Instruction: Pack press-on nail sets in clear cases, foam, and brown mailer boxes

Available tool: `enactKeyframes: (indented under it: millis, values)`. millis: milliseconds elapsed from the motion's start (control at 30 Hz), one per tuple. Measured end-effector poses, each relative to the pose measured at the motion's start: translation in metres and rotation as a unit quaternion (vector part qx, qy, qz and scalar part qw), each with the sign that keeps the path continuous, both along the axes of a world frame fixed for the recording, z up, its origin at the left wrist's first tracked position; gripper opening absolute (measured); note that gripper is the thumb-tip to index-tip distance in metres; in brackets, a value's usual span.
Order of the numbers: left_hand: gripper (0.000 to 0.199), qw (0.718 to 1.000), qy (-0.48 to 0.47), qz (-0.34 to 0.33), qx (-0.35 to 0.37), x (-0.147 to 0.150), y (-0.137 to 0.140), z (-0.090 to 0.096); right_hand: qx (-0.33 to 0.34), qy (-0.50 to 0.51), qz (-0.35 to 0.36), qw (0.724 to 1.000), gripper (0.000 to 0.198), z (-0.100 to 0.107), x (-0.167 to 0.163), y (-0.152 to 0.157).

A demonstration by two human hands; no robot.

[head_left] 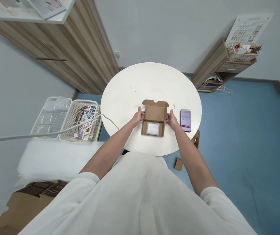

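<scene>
A small brown cardboard box [154,112] stands on the round white table [152,76] with its lid raised and its front tuck flap up. A white wrapped packet [153,129] lies inside the box's base. My left hand [138,117] is at the box's left edge, fingers curled against the side near the hinge and thumb pointing up. On the opposite edge, my right hand [171,119] has its fingers bent around the side of the box. A phone [185,120] with a lit screen lies to the right of my right hand.
Left of the table are a basket of printed packets [66,127], a tray of clear plastic containers [39,122] and a white foam wrap stack [49,160]. A pale cable [44,134] crosses to the table edge. A small carton [178,164] lies on the floor.
</scene>
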State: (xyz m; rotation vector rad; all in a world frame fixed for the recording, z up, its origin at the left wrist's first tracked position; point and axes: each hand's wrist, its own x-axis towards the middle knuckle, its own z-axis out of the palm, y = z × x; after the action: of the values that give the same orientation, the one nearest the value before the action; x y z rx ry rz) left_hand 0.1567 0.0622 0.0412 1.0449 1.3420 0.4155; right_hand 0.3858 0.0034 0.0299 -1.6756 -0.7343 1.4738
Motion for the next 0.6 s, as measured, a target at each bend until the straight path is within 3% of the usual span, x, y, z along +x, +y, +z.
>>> enactKeyframes:
  millis: [133,300,467,600]
  values:
    - [0.090,1.000,-0.019,0.012,-0.004,0.001,0.004,0.000,0.029,0.045,-0.035,0.998,0.071,0.003,-0.001,0.002]
    - [0.088,0.995,-0.088,0.043,-0.032,0.000,0.001,-0.001,0.053,0.020,-0.013,0.998,0.072,0.007,-0.006,-0.006]
    - [0.089,0.995,-0.094,0.001,-0.012,-0.002,-0.004,0.003,0.093,0.042,-0.013,0.995,0.069,0.007,-0.008,-0.016]
    - [0.094,0.997,-0.061,-0.038,0.018,-0.009,-0.010,0.008,0.071,0.010,0.009,0.997,0.077,0.007,-0.006,-0.023]
